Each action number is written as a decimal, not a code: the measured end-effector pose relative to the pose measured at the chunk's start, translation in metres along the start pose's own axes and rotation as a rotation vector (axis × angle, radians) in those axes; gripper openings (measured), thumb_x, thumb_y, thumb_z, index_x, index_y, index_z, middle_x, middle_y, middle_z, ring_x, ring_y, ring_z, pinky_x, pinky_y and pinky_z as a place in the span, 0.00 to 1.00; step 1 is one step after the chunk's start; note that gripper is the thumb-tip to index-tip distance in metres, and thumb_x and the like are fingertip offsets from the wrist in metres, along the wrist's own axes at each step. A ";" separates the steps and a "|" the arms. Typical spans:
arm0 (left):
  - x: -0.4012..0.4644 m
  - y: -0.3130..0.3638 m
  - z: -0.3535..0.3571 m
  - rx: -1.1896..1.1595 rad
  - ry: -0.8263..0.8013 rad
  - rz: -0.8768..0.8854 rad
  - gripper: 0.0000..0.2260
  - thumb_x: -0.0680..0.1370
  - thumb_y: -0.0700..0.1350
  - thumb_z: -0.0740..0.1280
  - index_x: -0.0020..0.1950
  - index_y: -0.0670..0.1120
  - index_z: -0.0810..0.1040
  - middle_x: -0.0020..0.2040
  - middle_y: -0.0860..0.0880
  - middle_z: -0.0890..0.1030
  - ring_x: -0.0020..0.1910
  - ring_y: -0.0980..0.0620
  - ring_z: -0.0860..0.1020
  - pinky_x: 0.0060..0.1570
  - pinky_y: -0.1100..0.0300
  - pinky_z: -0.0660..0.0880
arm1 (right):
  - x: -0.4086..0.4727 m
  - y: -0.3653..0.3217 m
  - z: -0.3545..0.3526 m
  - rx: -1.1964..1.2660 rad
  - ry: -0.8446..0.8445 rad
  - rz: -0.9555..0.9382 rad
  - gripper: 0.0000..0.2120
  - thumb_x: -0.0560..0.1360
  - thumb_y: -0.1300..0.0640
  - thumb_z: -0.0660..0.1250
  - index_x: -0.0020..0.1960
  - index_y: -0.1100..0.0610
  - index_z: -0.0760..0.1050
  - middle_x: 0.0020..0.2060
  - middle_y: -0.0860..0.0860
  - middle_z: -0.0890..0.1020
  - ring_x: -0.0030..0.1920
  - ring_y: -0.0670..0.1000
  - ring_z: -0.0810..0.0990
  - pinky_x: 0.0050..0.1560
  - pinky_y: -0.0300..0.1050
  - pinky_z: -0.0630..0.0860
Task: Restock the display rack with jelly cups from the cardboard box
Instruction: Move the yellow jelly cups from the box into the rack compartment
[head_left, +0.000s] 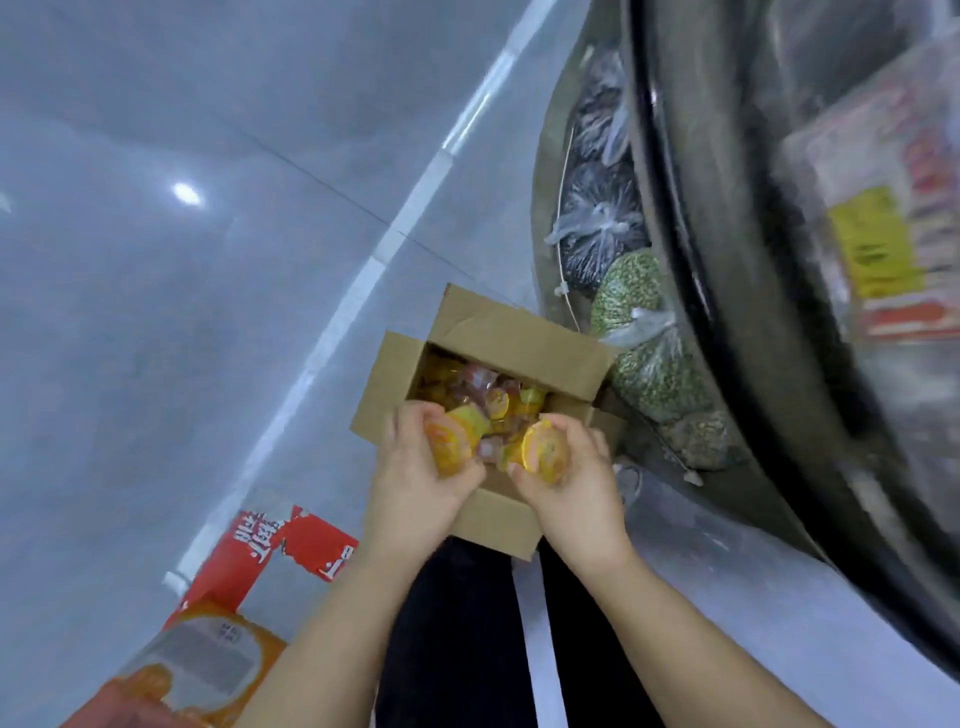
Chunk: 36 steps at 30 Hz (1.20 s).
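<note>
An open cardboard box (511, 327) stands on the floor in front of my legs, holding several orange, yellow and pink jelly cups (488, 392). My left hand (415, 478) grips an orange jelly cup (448, 444) over the box's near side. My right hand (574, 483) grips another orange jelly cup (545, 453) beside it. The round display rack (691, 249) curves along the right, its dark rim blurred.
Clear bags of green and dark dried goods (631, 296) lie on the rack's low tier right of the box. Red and orange cartons (265, 545) sit on the grey tile floor at lower left. Packaged goods with a yellow label (878, 244) show blurred on the upper right.
</note>
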<state>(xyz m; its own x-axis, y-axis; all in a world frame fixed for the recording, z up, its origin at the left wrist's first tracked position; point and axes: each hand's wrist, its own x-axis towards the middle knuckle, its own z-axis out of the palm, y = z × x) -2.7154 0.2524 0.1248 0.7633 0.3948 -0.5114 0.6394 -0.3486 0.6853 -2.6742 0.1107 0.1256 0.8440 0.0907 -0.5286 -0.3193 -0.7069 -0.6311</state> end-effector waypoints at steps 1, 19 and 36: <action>-0.012 0.024 -0.018 -0.011 0.016 0.074 0.19 0.66 0.47 0.70 0.55 0.50 0.69 0.48 0.60 0.67 0.51 0.55 0.71 0.42 0.67 0.65 | -0.014 -0.024 -0.016 0.038 0.007 -0.040 0.23 0.66 0.57 0.74 0.59 0.48 0.72 0.49 0.46 0.71 0.52 0.46 0.73 0.44 0.30 0.64; -0.177 0.410 -0.086 -0.242 -0.268 0.951 0.26 0.65 0.49 0.70 0.60 0.62 0.69 0.56 0.62 0.76 0.57 0.61 0.75 0.54 0.66 0.72 | -0.205 -0.165 -0.371 0.584 0.406 -0.418 0.30 0.57 0.53 0.67 0.57 0.35 0.72 0.52 0.39 0.79 0.49 0.44 0.80 0.48 0.39 0.76; -0.181 0.540 0.045 -0.096 -0.445 0.996 0.32 0.57 0.57 0.76 0.60 0.59 0.73 0.51 0.54 0.75 0.52 0.63 0.74 0.52 0.77 0.67 | -0.166 -0.086 -0.531 -0.085 0.513 -0.255 0.24 0.70 0.56 0.70 0.64 0.47 0.67 0.55 0.41 0.66 0.62 0.44 0.68 0.58 0.35 0.65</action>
<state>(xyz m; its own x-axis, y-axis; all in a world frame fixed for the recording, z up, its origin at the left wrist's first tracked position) -2.5044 -0.0454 0.5641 0.9116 -0.3760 0.1662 -0.2779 -0.2657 0.9232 -2.5583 -0.2163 0.5690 0.9974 -0.0711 -0.0090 -0.0602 -0.7633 -0.6432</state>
